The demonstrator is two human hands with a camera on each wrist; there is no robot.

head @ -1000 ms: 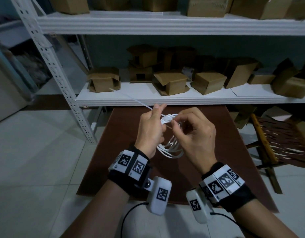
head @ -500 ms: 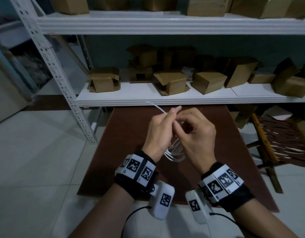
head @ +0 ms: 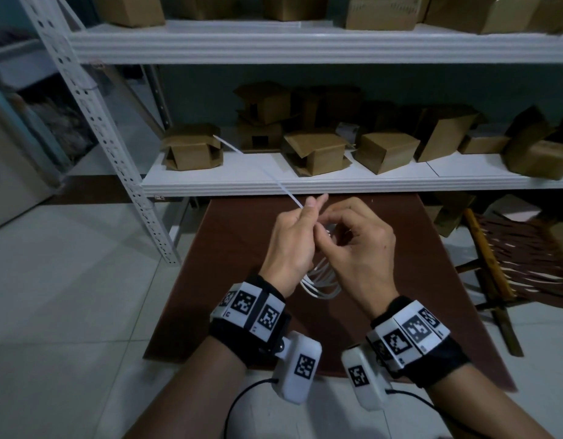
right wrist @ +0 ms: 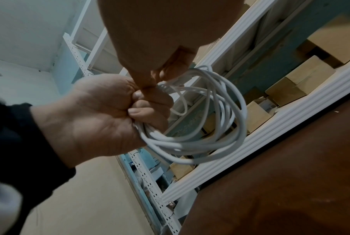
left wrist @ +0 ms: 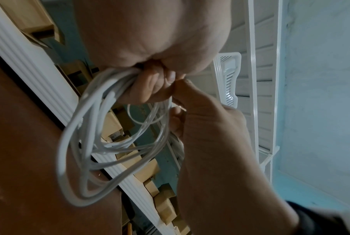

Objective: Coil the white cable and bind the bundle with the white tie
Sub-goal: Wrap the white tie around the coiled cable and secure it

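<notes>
Both hands are working above a brown table [head: 236, 236], w/ the coiled white cable [head: 321, 280] hanging between them. L hand [head: 289, 245] is gripping the coil top and pinching the white tie [head: 286, 191], its tail pointing up-left. R hand [head: 359, 248] is pinching the bundle beside it.

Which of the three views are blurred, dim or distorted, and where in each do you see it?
Head view: dim room, shelf edges bowed by the wide lens; the white tie is thin but sharp. Left wrist view: the white cable loops are smeared, and the left hand fills the top. Right wrist view: cable sharper; the left wrist's band at the left edge is blurred.
</notes>
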